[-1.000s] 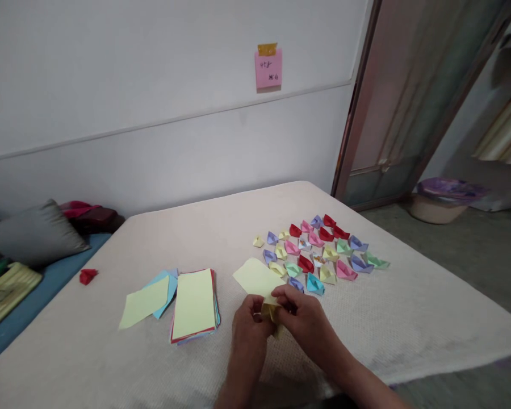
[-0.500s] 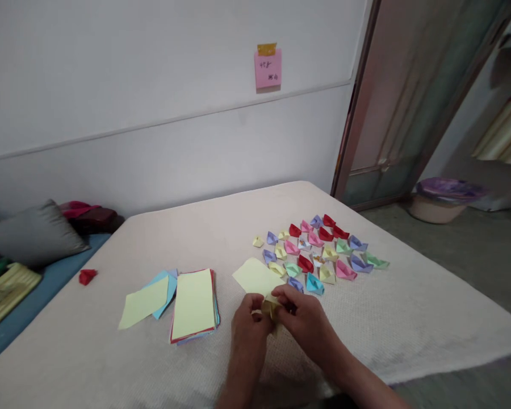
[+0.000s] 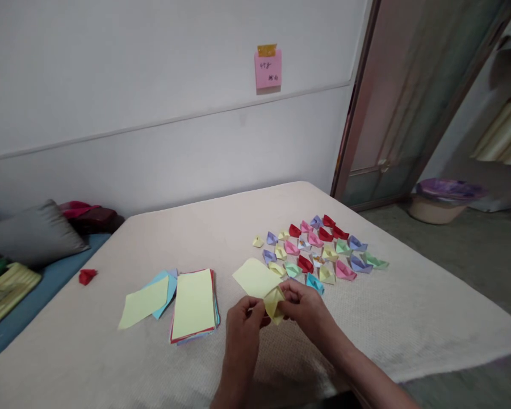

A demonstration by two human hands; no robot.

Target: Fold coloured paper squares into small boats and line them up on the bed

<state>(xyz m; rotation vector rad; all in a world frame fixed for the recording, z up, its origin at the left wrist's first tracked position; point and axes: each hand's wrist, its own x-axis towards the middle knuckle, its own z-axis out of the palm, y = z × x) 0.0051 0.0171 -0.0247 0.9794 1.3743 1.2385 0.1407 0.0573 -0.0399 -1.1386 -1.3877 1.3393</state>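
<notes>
A folded piece of yellow paper [image 3: 273,305] is held between my two hands, with creased flaps showing. My left hand [image 3: 246,321] pinches its left side. My right hand [image 3: 303,307] grips its right edge between thumb and fingers. Just beyond them lies a flat pale yellow sheet [image 3: 255,276]. Several small folded paper boats [image 3: 305,263] in red, pink, purple, green, yellow and blue stand in rows behind my right hand. A blue paper boat [image 3: 314,283] is the closest to that hand, which partly hides a purple one.
Left of my hands is a stack of coloured paper [image 3: 192,304] with yellow on top. Loose yellow and blue sheets [image 3: 145,301] lie beside it. A crumpled-looking red paper piece [image 3: 87,276] sits near the left edge of the white-covered bed [image 3: 111,363].
The folded yellow paper has been turned and opened flatter, so more of it shows. My hands have moved slightly apart, the left a little to the left.
</notes>
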